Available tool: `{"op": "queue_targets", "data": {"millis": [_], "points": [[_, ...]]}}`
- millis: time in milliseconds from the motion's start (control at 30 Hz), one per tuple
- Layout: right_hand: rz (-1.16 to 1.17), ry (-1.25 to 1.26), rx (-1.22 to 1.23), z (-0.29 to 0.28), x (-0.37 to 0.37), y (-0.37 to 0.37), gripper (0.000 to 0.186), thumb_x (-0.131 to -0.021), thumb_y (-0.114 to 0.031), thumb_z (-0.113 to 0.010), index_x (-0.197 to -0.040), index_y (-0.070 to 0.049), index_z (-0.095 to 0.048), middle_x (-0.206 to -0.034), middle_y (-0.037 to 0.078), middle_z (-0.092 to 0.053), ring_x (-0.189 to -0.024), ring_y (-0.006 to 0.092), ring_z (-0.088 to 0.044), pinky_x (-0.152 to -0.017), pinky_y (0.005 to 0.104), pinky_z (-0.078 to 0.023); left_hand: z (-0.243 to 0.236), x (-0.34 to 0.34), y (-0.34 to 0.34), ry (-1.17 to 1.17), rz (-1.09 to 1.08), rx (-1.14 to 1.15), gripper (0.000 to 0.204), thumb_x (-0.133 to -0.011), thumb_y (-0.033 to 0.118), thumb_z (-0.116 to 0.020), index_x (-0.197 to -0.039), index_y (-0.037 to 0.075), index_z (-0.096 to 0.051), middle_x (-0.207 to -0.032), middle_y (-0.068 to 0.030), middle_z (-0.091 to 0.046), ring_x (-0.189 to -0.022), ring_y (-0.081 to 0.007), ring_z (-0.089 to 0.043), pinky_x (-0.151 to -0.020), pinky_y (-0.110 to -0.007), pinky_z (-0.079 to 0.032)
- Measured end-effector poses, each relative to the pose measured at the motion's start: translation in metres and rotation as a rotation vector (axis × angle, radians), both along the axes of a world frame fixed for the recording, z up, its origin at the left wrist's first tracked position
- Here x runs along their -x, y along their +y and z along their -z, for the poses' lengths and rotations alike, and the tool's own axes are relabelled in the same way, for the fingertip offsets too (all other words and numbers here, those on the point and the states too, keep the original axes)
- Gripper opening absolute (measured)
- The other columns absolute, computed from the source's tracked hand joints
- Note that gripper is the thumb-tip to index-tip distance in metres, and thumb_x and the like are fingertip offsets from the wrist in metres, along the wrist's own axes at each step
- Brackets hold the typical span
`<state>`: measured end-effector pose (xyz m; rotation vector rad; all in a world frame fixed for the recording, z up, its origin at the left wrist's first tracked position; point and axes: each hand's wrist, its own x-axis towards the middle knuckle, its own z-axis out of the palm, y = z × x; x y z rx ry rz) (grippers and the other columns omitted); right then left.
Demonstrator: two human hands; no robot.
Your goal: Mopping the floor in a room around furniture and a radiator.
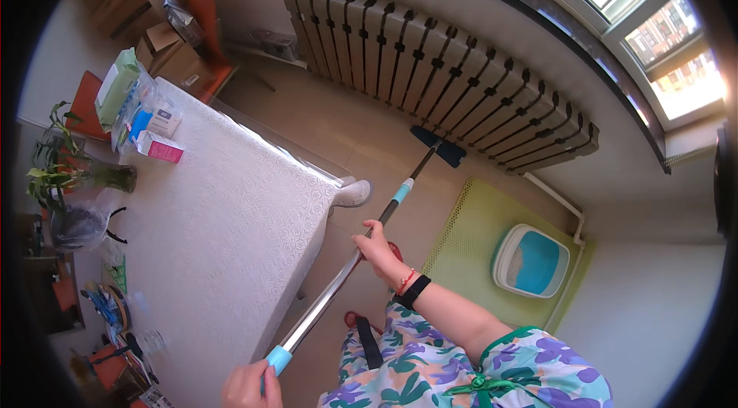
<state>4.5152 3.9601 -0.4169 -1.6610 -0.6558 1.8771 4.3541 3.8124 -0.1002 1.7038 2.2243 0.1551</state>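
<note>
At the top of the frame you see a dark radiator (453, 77), at lower right a blue litter box (532, 260) on a green mat (469, 235), at left a white-clothed table (231, 239).

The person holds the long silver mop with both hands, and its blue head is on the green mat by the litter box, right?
Not quite. In the head view both hands, left hand and right hand, do hold the long silver mop, but its blue head is on the beige floor beside the dark radiator.
</note>
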Motion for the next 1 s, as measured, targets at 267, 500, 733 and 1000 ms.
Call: {"op": "queue_targets", "data": {"millis": [267,500,733,1000], "points": [[-0.349,0.141,-0.038,0.009,0.023,0.057,0.051,-0.080,-0.019,-0.058,-0.123,-0.003,-0.033,-0.083,0.008,-0.049,-0.069,0.0160,-0.052,-0.058,0.0290,-0.047,0.004,-0.032,0.006,0.047,-0.079,0.032,0.017,-0.083,0.007,-0.059,-0.097,-0.002,-0.063,-0.088,-0.0187,-0.060,-0.080,-0.0361,-0.058,-0.070,-0.041,-0.047],[-0.605,0.160,-0.049,0.034,0.010,0.045,0.061,-0.078,-0.022,-0.058,-0.128,-0.002,-0.029,-0.078,0.008,-0.053,-0.061,0.0156,-0.054,-0.054,0.0293,-0.048,0.028,-0.029,-0.016,-0.202,-0.285,0.212,0.028,-0.082,0.009,-0.059,-0.110,0.004,-0.059,-0.094,-0.0189,-0.060,-0.087,-0.0366,-0.058,-0.075,-0.040,-0.047],[-0.840,-0.133,-0.038,0.043,-0.002,0.000,0.060,-0.081,-0.029,-0.055,-0.129,-0.002,-0.032,-0.075,0.011,-0.059,-0.060,0.0194,-0.058,-0.054,0.0314,-0.050,0.077,-0.043,-0.100,-0.507,-0.438,0.287,0.035,-0.085,0.010,-0.057,-0.119,0.004,-0.055,-0.108,-0.0198,-0.061,-0.100,-0.0291,-0.061,-0.084,-0.034,-0.046],[-1.049,-0.188,-0.010,0.049,0.003,-0.174,0.053,-0.085,-0.037,-0.052,-0.122,-0.003,-0.035,-0.078,0.012,-0.059,-0.056,0.0213,-0.056,-0.053,0.0325,-0.049,0.103,-0.077,-0.301,-0.841,-0.829,0.169,0.034,-0.089,0.009,-0.054,-0.120,-0.004,-0.051,-0.109,-0.0143,-0.061,-0.101,-0.0200,-0.058,-0.085,-0.030,-0.045]]}}
